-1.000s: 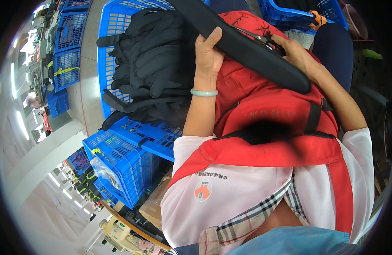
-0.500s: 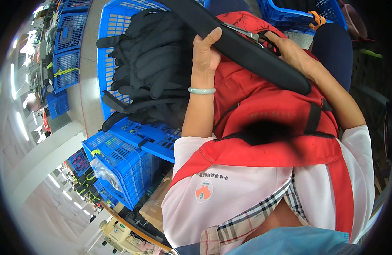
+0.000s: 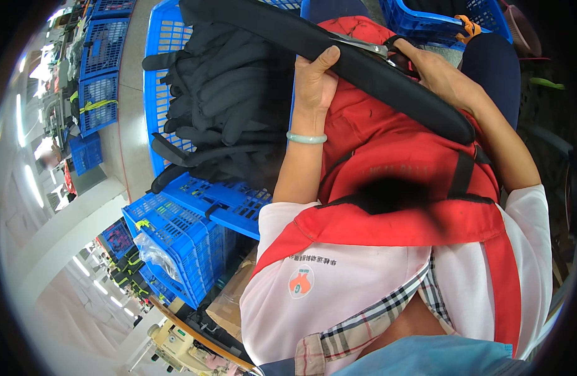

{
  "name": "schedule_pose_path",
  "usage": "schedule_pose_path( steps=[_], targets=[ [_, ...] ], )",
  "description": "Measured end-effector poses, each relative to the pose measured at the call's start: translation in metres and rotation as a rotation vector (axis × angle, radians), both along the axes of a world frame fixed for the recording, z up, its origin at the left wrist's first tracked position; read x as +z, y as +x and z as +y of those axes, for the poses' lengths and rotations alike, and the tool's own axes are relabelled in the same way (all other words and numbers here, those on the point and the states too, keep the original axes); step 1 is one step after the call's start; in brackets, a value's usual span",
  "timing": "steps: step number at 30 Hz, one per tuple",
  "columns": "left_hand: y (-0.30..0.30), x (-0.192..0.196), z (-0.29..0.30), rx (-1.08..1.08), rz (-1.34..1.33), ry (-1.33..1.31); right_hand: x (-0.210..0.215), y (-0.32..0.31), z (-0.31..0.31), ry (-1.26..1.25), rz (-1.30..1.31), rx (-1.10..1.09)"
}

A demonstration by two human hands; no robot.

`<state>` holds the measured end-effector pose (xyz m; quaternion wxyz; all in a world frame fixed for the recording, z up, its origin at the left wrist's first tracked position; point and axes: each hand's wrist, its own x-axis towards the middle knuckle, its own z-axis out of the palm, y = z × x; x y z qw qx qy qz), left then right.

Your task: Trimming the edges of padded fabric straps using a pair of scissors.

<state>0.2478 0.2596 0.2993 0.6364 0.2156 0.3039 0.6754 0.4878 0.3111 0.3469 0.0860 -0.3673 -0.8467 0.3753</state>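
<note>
Left hand [image 3: 316,84] grips black padded strip [image 3: 395,88], thumb on top, fingers hidden below. Right hand [image 3: 442,78] holds scissors [image 3: 370,47] by handles. Strip slants above red apron [image 3: 388,150], far end over similar strips [image 3: 213,94] in blue crate [image 3: 149,100]. Blades near left thumb: careless closing could nick skin; loose grip could let strip slip.

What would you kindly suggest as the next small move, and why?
Perhaps ease the right hand's scissors slightly nearer the black padded strip: the blades lie along its far edge, and the left hand already grips it. Whether blades and edge touch is hard to tell.
</note>
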Motion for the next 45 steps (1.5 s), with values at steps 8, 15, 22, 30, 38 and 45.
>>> schedule_pose_path(
  steps=[8, 15, 22, 30, 38, 45],
  targets=[
    [0.006, 0.003, -0.002, 0.003, 0.025, 0.015, -0.005, -0.012, -0.005, -0.032, -0.019, -0.043],
    [-0.008, 0.01, 0.0, -0.083, -0.013, -0.062, -0.007, -0.005, -0.001, -0.046, 0.012, -0.027],
    [0.0, 0.005, 0.001, 0.0, -0.027, -0.046, -0.005, -0.014, -0.006, 0.016, -0.016, -0.035],
    [-0.005, 0.004, -0.002, -0.024, -0.033, -0.055, -0.014, -0.017, -0.001, -0.052, 0.042, -0.007],
    [-0.017, -0.001, 0.008, -0.059, 0.029, -0.021, -0.015, -0.001, 0.001, -0.069, 0.137, 0.052],
    [-0.008, -0.002, 0.008, -0.029, 0.015, 0.017, -0.007, -0.014, 0.0, -0.094, 0.06, -0.003]
  ],
)
